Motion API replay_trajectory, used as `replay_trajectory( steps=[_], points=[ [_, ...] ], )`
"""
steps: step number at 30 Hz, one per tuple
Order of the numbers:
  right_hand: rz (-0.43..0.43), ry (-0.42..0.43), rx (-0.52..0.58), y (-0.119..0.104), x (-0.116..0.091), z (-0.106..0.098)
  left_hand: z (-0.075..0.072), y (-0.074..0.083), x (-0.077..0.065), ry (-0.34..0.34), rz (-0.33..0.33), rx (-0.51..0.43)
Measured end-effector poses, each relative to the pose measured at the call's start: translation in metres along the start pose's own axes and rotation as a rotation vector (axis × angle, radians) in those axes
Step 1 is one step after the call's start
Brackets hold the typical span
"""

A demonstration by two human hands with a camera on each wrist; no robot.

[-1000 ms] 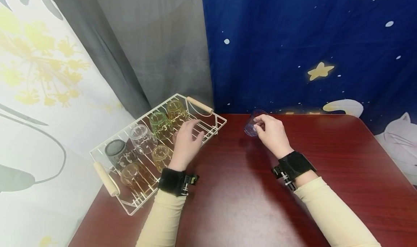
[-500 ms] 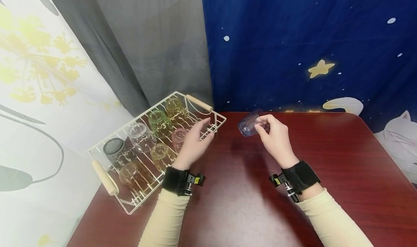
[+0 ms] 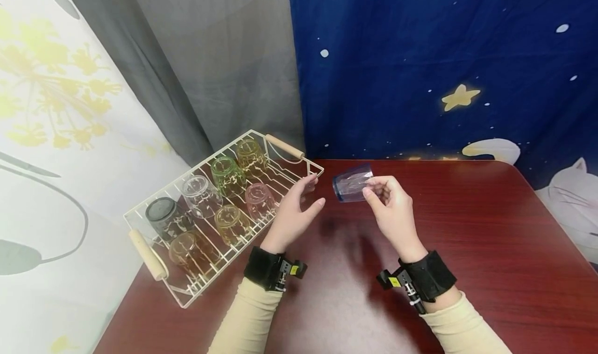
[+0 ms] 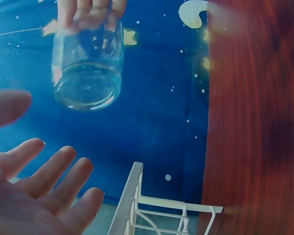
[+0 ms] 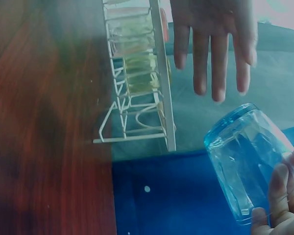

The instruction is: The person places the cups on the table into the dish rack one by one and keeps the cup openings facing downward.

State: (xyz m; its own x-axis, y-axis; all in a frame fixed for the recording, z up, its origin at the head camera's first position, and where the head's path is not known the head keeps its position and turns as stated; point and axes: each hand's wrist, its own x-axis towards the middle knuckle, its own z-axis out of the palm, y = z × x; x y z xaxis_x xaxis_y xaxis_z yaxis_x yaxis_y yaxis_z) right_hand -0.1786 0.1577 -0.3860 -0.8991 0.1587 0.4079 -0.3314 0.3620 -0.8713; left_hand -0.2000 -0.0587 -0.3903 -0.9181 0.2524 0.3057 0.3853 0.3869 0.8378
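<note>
My right hand [image 3: 394, 214] pinches a clear bluish drinking glass [image 3: 351, 184] near its rim and holds it tilted in the air above the table. The thick base of the glass points left, toward my left hand [image 3: 295, 214]. That hand is empty, its fingers apart, beside the near right side of a cream wire rack [image 3: 218, 264]. In the left wrist view the glass [image 4: 87, 73] hangs beyond my open left fingers [image 4: 54, 171], not touching them. The right wrist view shows the glass [image 5: 250, 161] between my right thumb and fingers.
Upside-down glasses stand in the rack: grey [image 3: 167, 216], clear [image 3: 201, 195], green [image 3: 228, 176], several amber or yellow ones [image 3: 232, 224], and pink [image 3: 259, 201]. Wooden handles [image 3: 148, 254] cap both rack ends. A dark red table [image 3: 476, 229] meets a blue curtain [image 3: 397, 68] behind.
The right hand has brought the glass left and nearer, tipping it closer to horizontal. My left hand has moved right, away from over the rack, uncovering the pink glass.
</note>
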Motion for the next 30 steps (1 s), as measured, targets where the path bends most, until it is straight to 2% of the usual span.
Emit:
replay_trajectory(
  steps=[3,8,14,19,24,30],
  points=[
    [0.017,-0.003,0.088,-0.001,-0.005,0.003,0.003,0.001,-0.001,-0.028,-0.009,-0.002],
    [0.063,0.003,0.223,-0.002,-0.017,0.011,0.009,0.001,-0.003,-0.092,-0.061,-0.042],
    [0.090,0.010,0.292,0.000,-0.026,0.022,0.018,0.002,-0.004,-0.145,-0.108,-0.070],
    [0.117,0.018,0.346,0.000,-0.031,0.027,0.022,0.003,-0.007,-0.146,-0.148,-0.042],
    [0.114,0.013,0.393,0.000,-0.032,0.029,0.023,0.004,-0.008,-0.114,-0.138,0.015],
    [0.093,-0.002,0.428,0.000,-0.032,0.030,0.021,0.010,-0.010,-0.087,-0.142,0.021]
  ],
)
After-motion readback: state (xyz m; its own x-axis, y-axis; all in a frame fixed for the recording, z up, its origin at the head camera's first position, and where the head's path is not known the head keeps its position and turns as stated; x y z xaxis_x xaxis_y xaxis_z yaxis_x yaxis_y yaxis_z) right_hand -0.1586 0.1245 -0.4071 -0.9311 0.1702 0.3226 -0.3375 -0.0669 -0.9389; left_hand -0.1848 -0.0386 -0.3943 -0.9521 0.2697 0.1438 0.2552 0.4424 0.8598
